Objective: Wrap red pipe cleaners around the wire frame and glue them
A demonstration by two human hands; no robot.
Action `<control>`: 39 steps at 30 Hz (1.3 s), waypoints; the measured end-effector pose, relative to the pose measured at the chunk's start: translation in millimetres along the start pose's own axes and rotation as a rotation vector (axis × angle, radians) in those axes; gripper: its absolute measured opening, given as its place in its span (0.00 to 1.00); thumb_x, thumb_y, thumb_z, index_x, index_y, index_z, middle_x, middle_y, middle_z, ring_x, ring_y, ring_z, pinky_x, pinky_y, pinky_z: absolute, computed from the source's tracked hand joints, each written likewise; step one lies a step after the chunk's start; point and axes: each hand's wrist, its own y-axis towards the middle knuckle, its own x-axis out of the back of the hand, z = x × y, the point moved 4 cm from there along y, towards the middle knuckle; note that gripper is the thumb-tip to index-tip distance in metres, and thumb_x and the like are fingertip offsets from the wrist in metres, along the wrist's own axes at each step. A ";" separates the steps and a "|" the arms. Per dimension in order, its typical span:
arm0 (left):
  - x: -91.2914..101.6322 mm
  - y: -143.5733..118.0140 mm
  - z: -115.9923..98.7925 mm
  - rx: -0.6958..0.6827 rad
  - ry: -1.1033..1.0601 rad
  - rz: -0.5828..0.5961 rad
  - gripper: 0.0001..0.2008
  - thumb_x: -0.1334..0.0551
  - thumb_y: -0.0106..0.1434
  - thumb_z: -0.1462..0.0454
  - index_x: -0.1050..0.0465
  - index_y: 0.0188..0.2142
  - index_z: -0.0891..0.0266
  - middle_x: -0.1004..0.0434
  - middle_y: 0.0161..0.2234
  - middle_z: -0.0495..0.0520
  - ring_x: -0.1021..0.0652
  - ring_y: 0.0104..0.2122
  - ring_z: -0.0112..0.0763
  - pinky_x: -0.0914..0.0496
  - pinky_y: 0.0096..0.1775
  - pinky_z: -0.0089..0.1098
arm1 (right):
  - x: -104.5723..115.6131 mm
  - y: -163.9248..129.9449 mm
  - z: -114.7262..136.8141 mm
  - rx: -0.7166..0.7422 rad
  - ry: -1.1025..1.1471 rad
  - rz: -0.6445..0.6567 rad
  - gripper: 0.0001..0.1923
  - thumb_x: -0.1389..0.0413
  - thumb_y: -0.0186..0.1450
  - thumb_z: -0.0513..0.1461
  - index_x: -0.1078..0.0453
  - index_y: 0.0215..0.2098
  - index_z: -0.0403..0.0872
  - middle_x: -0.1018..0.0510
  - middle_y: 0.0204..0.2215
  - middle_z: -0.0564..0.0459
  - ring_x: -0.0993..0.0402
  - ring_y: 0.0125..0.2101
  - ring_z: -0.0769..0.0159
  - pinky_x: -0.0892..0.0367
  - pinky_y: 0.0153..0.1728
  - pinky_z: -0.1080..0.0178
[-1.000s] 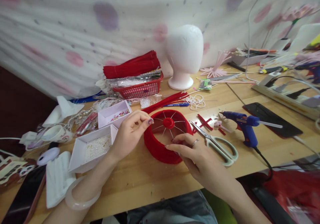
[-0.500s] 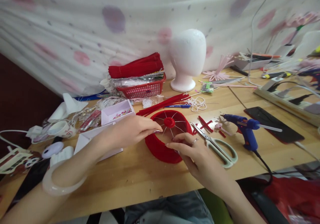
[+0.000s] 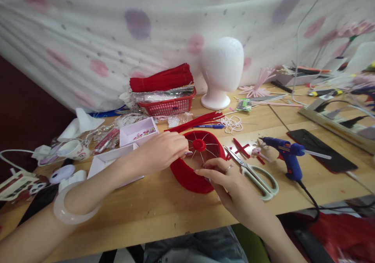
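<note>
On the wooden table in front of me lies a round red fuzzy hat-like piece (image 3: 191, 179), with thin bare wires running like spokes from a small red centre (image 3: 199, 145) to its wall. My left hand (image 3: 166, 149) is closed at its left rim, fingers pressed together, a white bangle on the wrist. At the near right rim my right hand (image 3: 227, 177) pinches the wall close to the end of a spoke wire. The fingers partly cover both contact places. Scissors (image 3: 258, 175) with pale green handles lie just right of my right hand.
A blue glue gun (image 3: 285, 151) stands farther right, beside a black phone (image 3: 322, 149). Behind are a white foam head (image 3: 223, 67), a red basket (image 3: 166, 106) and red chenille stems (image 3: 199, 121). White trays (image 3: 137, 129) with beads sit left; cut red scraps (image 3: 241, 148) lie near the scissors.
My left hand has turned slightly, its fingers more curled at the rim. The right hand keeps its hold. The whole view has shifted a little.
</note>
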 end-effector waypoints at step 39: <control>-19.2 15.4 1.8 0.272 -0.143 -0.669 0.11 0.41 0.70 0.65 0.26 0.29 0.58 0.19 0.44 0.52 0.27 0.51 0.43 0.47 0.60 0.56 | -3.1 -3.0 -0.8 -0.010 0.043 -0.081 0.20 0.53 0.70 0.28 0.24 0.51 0.50 0.25 0.44 0.45 0.23 0.42 0.63 0.23 0.42 0.59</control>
